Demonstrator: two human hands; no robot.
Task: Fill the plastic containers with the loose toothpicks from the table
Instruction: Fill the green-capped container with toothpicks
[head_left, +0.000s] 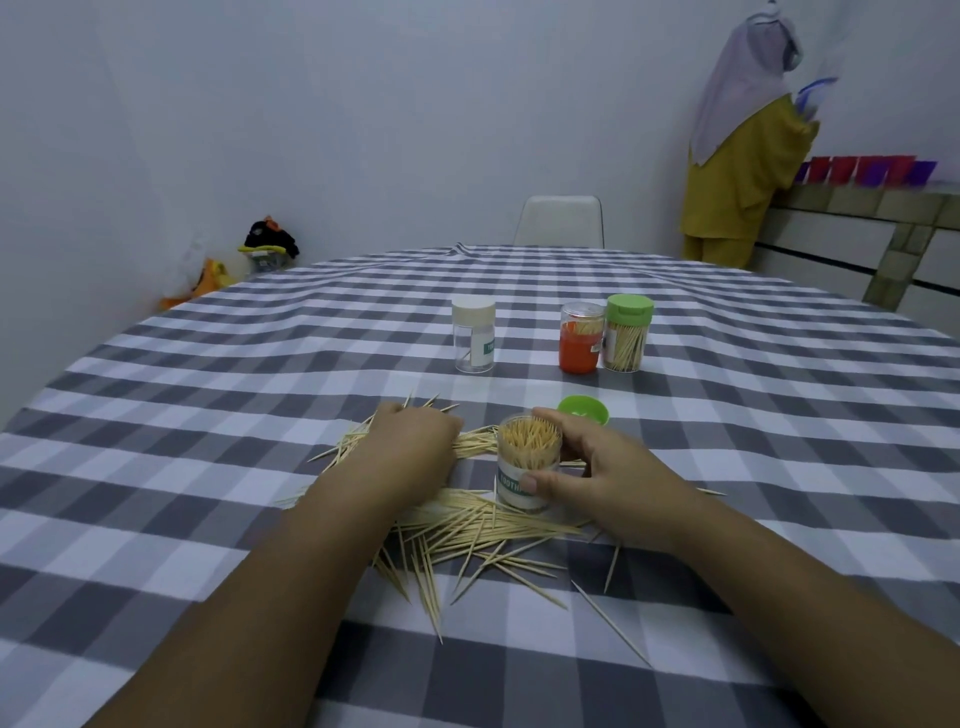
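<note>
A clear open container (527, 457), packed with upright toothpicks, stands on the checked tablecloth (208, 415). My right hand (608, 473) grips it from the right, thumb on its label. My left hand (410, 447) lies knuckles-up over the loose toothpicks (467, 535), fingers curled onto a bundle of them. A green lid (583, 410) lies just behind the held container. Farther back stand an empty clear container with a white lid (474, 335), an orange-labelled container (581, 338) and a green-lidded container full of toothpicks (627, 332).
Stray toothpicks (610, 623) reach toward the near edge of the table. A white chair (561, 221) stands at the far side. A person in yellow clothes (743, 171) stands at a counter with red and purple cups (867, 170) at the back right.
</note>
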